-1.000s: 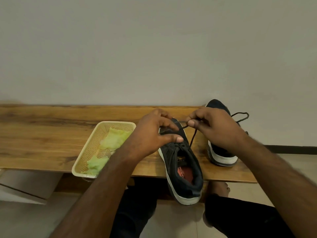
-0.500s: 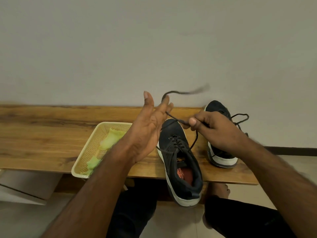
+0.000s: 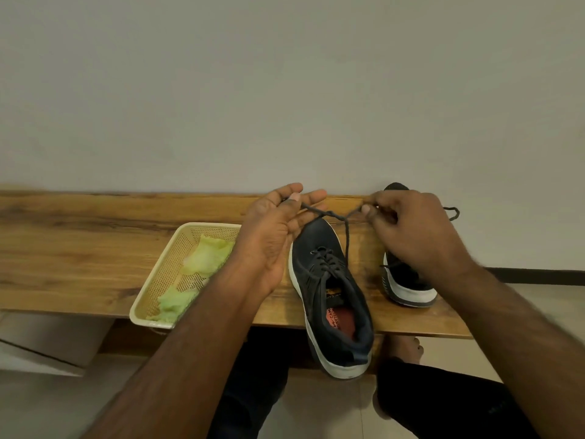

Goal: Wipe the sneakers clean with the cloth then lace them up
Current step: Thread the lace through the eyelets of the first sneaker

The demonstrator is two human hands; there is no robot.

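- We see two hands. The left hand pinches one end of the lace between thumb and fingertips, the remaining fingers nearly straight.
- The right hand has its fingers curled and pinches the other lace end between thumb and forefinger.
- Between the hands the two lace strands cross above the toe; one strand runs down to the eyelets.
- We count two sneakers. The near sneaker lies at 6 o'clock of the hands, toe toward the wall, heel overhanging the front edge of the wooden bench.
- The far sneaker stands at 3 o'clock of the near one. The right hand covers most of it; a lace loop shows past the hand.
- One cream basket sits at 9 o'clock of the near sneaker and holds the green cloth. The left forearm crosses part of it.
- Below the bench we see a bare foot on the floor.
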